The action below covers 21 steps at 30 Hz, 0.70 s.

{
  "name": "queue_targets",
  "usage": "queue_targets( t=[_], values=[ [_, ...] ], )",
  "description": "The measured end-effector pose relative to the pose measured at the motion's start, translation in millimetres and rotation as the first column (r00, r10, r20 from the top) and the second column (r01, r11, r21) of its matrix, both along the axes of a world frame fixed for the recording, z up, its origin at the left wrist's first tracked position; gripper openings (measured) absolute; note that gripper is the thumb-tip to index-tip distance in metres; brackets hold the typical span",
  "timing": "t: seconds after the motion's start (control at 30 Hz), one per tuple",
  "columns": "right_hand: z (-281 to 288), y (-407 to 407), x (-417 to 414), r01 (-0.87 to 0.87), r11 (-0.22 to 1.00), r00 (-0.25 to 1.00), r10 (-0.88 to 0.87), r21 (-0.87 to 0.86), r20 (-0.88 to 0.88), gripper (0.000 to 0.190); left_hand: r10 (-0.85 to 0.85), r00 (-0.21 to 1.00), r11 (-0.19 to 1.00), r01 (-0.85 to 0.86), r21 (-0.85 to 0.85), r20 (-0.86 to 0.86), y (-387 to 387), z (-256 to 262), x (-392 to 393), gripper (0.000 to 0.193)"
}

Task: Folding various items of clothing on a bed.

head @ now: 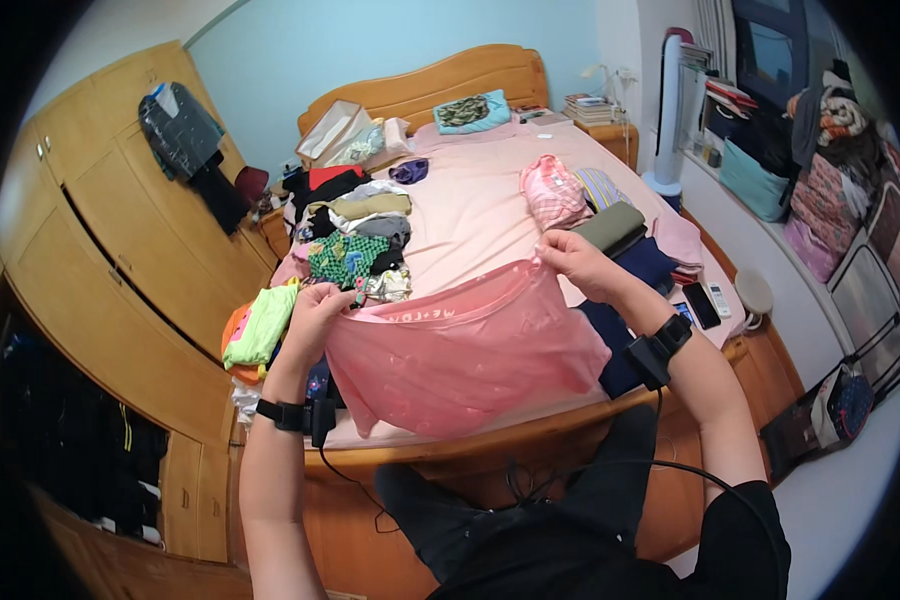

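Note:
A pink cloth garment (pixel 465 360) hangs spread between my two hands above the foot of the bed. My left hand (pixel 322 311) pinches its upper left corner, and my right hand (pixel 570 259) grips the upper right corner. White writing shows along its inner edge. Close to my left hand lie a green patterned garment (pixel 349 255) and a folded lime-green garment (pixel 262 326). Beyond my right hand are a rolled olive garment (pixel 611 227) and a pink checked one (pixel 553 191). Folded navy cloth (pixel 645 262) lies beneath my right forearm.
A black phone (pixel 701 305) and a white remote control (pixel 718 299) lie at the bed's right edge. Wooden wardrobes (pixel 120 247) line the left side. Cables run from black bands on both wrists. A wooden bed rail (pixel 450 456) runs before my knees.

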State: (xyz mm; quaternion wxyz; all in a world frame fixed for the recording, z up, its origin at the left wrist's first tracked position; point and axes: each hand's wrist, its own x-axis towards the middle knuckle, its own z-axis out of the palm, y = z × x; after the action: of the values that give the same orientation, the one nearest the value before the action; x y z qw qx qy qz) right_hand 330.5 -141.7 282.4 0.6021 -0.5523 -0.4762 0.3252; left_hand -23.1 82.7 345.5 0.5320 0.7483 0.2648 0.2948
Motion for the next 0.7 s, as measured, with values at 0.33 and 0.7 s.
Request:
queue_targets(
  t=[0.33, 0.7],
  values=[
    [32, -2, -30, 0.171, 0.985, 0.807, -0.157, 0.029, 0.569, 0.028, -0.087, 0.986, 0.988, 0.105, 0.116, -0.145, -7, -7, -9, 0.009],
    [80, 6, -32, 0.334, 0.933, 0.556, -0.309, 0.133, 0.771, 0.023, -0.151, 0.935, 0.977, 0.191, 0.096, -0.320, -11, -29, 2, 0.040]
  ],
)
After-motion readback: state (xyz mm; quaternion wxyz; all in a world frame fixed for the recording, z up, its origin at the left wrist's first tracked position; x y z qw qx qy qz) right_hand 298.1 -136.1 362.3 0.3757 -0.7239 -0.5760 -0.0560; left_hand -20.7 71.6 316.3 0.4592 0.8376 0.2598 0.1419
